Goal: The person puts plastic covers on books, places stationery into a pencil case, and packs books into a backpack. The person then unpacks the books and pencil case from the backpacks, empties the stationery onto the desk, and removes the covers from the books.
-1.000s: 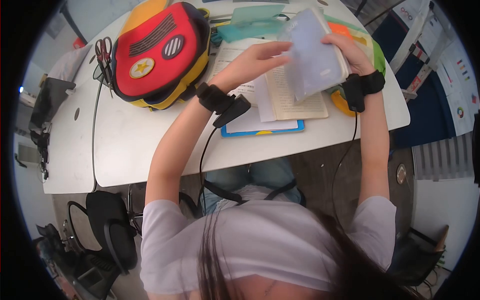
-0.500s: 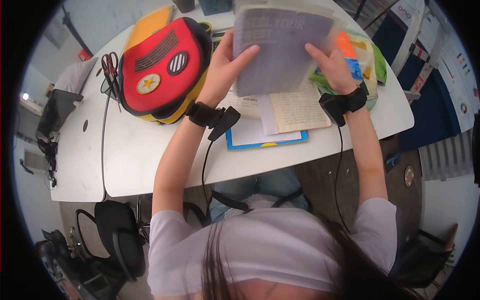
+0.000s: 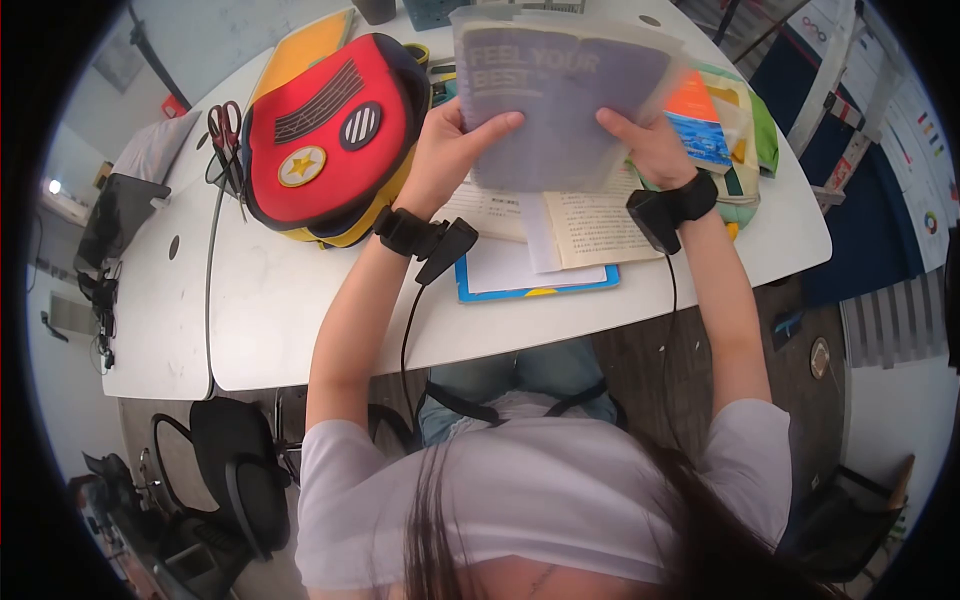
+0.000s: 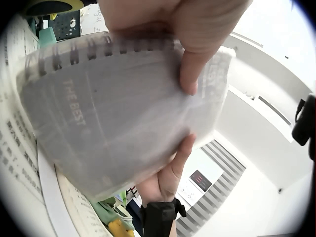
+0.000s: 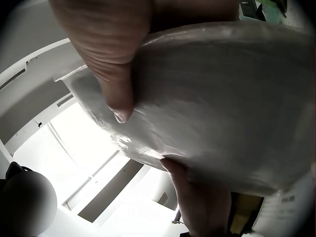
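A spiral-bound notebook with a purple-grey cover, inside a clear plastic sleeve, is held up over the table in the head view. My left hand grips its left edge, thumb on the front and the other fingers behind it. On the opposite edge my right hand holds it the same way. The left wrist view shows the ring binding of the notebook beside the left thumb. Below it lies an open printed book, partly covered, on top of a blue-edged board.
A red backpack stands at the left, with scissors beside it. Behind it lies a yellow folder. An orange and blue booklet rests on a green and cream bag at the right. The white table ends near the body.
The notebook has moved left from the right side and turned front-on, upright. My left hand, earlier beside it, has taken hold of its left edge. Over the last half second it has shifted slightly.
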Motion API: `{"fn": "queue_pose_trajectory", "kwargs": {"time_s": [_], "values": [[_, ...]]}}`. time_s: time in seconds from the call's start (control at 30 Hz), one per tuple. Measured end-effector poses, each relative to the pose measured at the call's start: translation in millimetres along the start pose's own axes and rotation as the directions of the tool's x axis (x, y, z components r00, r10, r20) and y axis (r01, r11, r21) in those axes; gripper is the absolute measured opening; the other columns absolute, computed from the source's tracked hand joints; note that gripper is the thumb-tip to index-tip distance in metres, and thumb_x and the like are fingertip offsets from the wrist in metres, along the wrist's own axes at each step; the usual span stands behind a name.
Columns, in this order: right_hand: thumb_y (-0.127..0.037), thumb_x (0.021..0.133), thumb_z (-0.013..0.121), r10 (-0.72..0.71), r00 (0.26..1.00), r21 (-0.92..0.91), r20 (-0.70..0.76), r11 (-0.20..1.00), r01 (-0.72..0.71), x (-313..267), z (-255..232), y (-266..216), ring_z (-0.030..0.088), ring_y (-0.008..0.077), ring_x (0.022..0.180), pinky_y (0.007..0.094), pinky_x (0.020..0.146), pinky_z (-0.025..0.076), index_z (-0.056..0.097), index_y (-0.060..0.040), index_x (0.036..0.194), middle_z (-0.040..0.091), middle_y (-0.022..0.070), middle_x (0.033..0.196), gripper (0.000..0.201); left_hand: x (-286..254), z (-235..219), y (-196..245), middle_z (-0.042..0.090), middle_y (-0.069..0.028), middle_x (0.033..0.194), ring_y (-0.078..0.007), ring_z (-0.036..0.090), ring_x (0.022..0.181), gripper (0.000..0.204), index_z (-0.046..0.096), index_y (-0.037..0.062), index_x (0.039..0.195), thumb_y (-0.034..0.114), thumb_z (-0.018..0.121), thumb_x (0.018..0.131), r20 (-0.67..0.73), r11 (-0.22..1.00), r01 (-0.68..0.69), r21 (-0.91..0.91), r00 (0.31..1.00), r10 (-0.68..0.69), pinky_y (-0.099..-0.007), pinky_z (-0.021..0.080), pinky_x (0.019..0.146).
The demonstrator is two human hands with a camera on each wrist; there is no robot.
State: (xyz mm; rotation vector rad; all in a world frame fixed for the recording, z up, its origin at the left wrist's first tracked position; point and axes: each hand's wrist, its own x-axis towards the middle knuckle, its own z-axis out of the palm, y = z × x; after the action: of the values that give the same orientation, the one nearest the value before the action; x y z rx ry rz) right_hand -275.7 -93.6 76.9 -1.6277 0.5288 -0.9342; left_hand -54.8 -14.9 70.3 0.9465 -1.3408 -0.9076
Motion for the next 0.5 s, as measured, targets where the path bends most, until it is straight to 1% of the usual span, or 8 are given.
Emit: {"fn": "queue_pose_trajectory", "kwargs": {"time_s": [0.13, 0.2, 0.23, 0.3, 0.37, 0.43, 0.47, 0.5], "values": [[-0.025, 0.084, 0.06, 0.001, 0.997, 0.085, -0.078, 0.996, 0.005, 6.2, 3.4, -2.9, 0.052, 0.0112, 0.097, 0.0258, 0.084, 0.042, 0.054, -0.0008, 0.111, 0.059, 0.0038, 0.102, 0.037, 2.6, -0.6, -2.4, 0.063, -0.0055, 0.091, -0.0092, 0.058, 0.082, 0.028, 0.06, -0.0013, 0.099, 0.018, 0.064, 0.08, -0.056, 1.0, 0.004, 0.011, 0.998, -0.003, -0.023, 0.046, 0.074], [-0.029, 0.087, 0.056, -0.092, 0.975, 0.208, -0.2, 0.969, 0.134, 10.6, 5.7, -16.8, 0.054, 0.0101, 0.092, 0.0245, 0.08, 0.043, 0.055, -0.0006, 0.109, 0.06, 0.0026, 0.098, 0.036, 2.7, -3.6, -2.8, 0.064, -0.0055, 0.09, -0.0092, 0.057, 0.082, 0.028, 0.06, -0.0012, 0.099, 0.019, 0.064, 0.08, -0.066, 1.0, 0.01, 0.006, 0.998, -0.009, -0.0229, 0.045, 0.074], [-0.029, 0.087, 0.056, -0.09, 0.975, 0.211, -0.203, 0.968, 0.133, 14.5, 2.8, -18.7, 0.054, 0.0101, 0.092, 0.0245, 0.08, 0.043, 0.055, -0.0006, 0.109, 0.06, 0.0026, 0.098, 0.036, 2.1, -4.3, -3.3, 0.064, -0.0052, 0.09, -0.009, 0.057, 0.081, 0.028, 0.06, -0.0007, 0.099, 0.019, 0.065, 0.08, -0.044, 0.999, 0.044, -0.004, 0.998, -0.044, -0.023, 0.045, 0.074], [-0.029, 0.088, 0.055, -0.269, 0.959, 0.279, -0.085, 0.918, 0.282, 24.1, -7.4, -20.7, 0.055, 0.01, 0.088, 0.0238, 0.077, 0.043, 0.056, -0.0003, 0.107, 0.06, 0.0021, 0.096, 0.035, 0.4, -5.1, -3.3, 0.064, -0.0049, 0.09, -0.0088, 0.057, 0.081, 0.028, 0.061, -0.0002, 0.098, 0.019, 0.065, 0.079, -0.019, 0.997, 0.078, -0.016, 0.997, -0.078, -0.0231, 0.045, 0.074], [-0.029, 0.087, 0.055, -0.229, 0.966, 0.282, -0.12, 0.925, 0.254, 22.5, -9.0, -15.5, 0.056, 0.0097, 0.086, 0.0238, 0.076, 0.044, 0.057, 0.0003, 0.106, 0.061, 0.0022, 0.094, 0.035, -4.7, -6.3, -2.2, 0.063, -0.004, 0.091, -0.0087, 0.057, 0.081, 0.028, 0.062, 0.0007, 0.098, 0.018, 0.067, 0.077, 0.112, 0.977, 0.087, 0.194, 0.988, -0.11, -0.0231, 0.045, 0.075], [-0.03, 0.087, 0.056, -0.191, 0.97, 0.281, -0.15, 0.932, 0.227, 18.9, -7.9, -12.1, 0.057, 0.0094, 0.084, 0.0238, 0.074, 0.044, 0.058, 0.001, 0.104, 0.062, 0.0023, 0.092, 0.035, -8.8, -7.4, -10.7, 0.063, -0.0038, 0.091, -0.0087, 0.056, 0.082, 0.028, 0.062, 0.0009, 0.097, 0.017, 0.068, 0.076, 0.122, 0.965, 0.106, 0.239, 0.983, -0.139, -0.0231, 0.044, 0.075], [-0.03, 0.086, 0.058, -0.108, 0.991, -0.028, -0.081, 0.994, 0.106, 10.1, -6.4, -12.0, 0.056, 0.009, 0.085, 0.0234, 0.074, 0.044, 0.058, 0.001, 0.103, 0.062, 0.0033, 0.092, 0.035, -10.3, -6.2, -15.3, 0.063, -0.0037, 0.091, -0.0088, 0.056, 0.083, 0.028, 0.062, 0.001, 0.097, 0.017, 0.069, 0.075, 0.136, 0.95, 0.127, 0.286, 0.976, -0.172, -0.0232, 0.044, 0.076], [-0.03, 0.085, 0.059, -0.005, 0.999, -0.34, -0.047, 0.94, -0.012, 3.2, -6.7, -10.4, 0.056, 0.0086, 0.087, 0.023, 0.074, 0.044, 0.059, 0.0011, 0.101, 0.062, 0.0042, 0.091, 0.035, -11.0, -5.3, -18.4, 0.063, -0.0037, 0.091, -0.0088, 0.056, 0.083, 0.028, 0.062, 0.001, 0.097, 0.017, 0.069, 0.075, 0.146, 0.951, 0.125, 0.282, 0.974, -0.171, -0.0232, 0.044, 0.076]]}}
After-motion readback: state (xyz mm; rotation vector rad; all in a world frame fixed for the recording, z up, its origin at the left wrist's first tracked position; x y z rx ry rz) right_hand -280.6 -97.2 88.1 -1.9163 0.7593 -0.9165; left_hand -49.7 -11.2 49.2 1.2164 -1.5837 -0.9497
